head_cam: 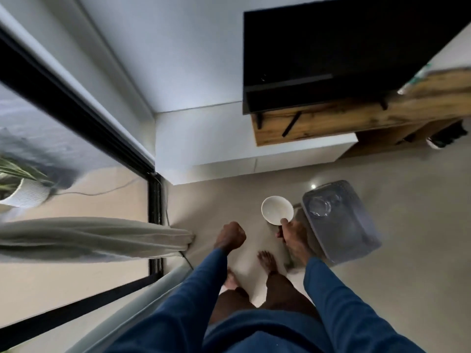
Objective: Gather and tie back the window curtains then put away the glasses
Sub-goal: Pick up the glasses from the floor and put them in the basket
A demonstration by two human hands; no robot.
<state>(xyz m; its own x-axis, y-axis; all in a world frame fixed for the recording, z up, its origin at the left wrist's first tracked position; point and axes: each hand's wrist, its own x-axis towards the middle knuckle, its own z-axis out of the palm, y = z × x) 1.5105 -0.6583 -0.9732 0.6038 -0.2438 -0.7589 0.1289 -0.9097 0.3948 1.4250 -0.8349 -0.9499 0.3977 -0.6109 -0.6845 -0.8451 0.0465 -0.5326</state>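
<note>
My right hand (290, 231) grips a white bowl (276, 208) by its near rim, held above the floor. Curled into a fist, my left hand (230, 235) holds nothing. A pale grey-green curtain (89, 238) is bunched into a bundle at the left, beside the black-framed window (153, 200). To the right of the bowl, a clear plastic tub (341, 222) stands on the floor with a clear glass (319, 206) inside it.
A black TV (344, 52) sits on a wooden stand (331, 123) at the upper right. A white low ledge (242, 149) runs along the wall ahead. A potted plant (23, 184) stands outside the window. A thin cable (186, 258) lies near the curtain's end.
</note>
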